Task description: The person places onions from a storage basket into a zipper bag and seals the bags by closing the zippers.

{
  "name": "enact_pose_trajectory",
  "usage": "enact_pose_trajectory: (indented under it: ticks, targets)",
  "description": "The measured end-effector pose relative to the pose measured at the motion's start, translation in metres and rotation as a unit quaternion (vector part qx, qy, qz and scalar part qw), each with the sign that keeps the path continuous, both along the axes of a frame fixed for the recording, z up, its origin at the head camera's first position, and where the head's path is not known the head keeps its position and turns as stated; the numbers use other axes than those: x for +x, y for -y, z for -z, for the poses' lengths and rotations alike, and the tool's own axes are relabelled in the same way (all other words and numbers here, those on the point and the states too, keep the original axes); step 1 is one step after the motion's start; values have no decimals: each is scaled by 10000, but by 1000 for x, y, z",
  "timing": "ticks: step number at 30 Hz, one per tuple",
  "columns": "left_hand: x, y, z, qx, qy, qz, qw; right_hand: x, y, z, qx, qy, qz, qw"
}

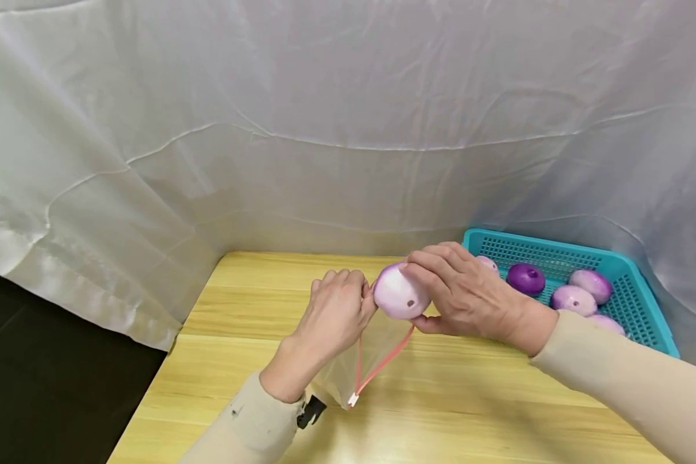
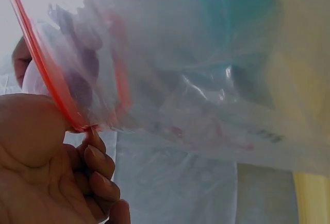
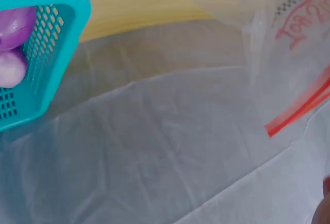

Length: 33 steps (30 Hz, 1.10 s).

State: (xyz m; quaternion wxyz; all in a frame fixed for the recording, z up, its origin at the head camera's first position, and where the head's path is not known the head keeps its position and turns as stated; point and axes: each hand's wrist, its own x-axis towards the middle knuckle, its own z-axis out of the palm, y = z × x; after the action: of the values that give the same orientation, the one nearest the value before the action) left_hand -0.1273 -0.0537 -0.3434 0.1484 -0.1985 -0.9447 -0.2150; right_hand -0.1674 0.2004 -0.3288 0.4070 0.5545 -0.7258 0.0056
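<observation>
Left hand (image 1: pixel 334 316) pinching clear zip bag (image 1: pixel 377 351) by red seal, right hand (image 1: pixel 464 293) gripping pale purple onion (image 1: pixel 399 293) at its mouth, red bag lettering unreadable, teal basket (image 1: pixel 644 293) nearby

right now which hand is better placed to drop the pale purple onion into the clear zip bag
Right. The right hand already grips the pale purple onion directly over the clear red-zippered plastic bag, while the left hand pinches the bag's rim to keep it open.

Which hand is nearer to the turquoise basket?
The right. The right hand holds a pale purple onion just beside the turquoise basket; the left hand pinches the zip bag further away, beyond the onion.
</observation>
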Motion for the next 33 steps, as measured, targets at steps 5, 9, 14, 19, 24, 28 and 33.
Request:
enact_pose_trajectory:
  ticks: [5,9,14,19,24,28,33]
  targets:
    - [1,1,-3,134,352,126,9992,4,-7,-8,707,725,331,9943]
    - [1,0,-6,266,472,186,9984,8,-8,-14,1209,1136,633,9841]
    - [2,-2,-9,327,603,255,9973,11,-4,-18,1519,1223,738,9780]
    - [3,-2,-9,461,835,382,9947,12,-6,-19,1706,996,809,9769]
    - [4,-2,-9,560,1013,415,9924,12,-9,-15,1651,939,915,9775]
    - [4,-2,-10,608,1001,360,9925,11,-11,-8,1340,866,964,9825]
    - [4,-2,-10,674,884,287,9934,13,-11,2,533,703,1281,9878]
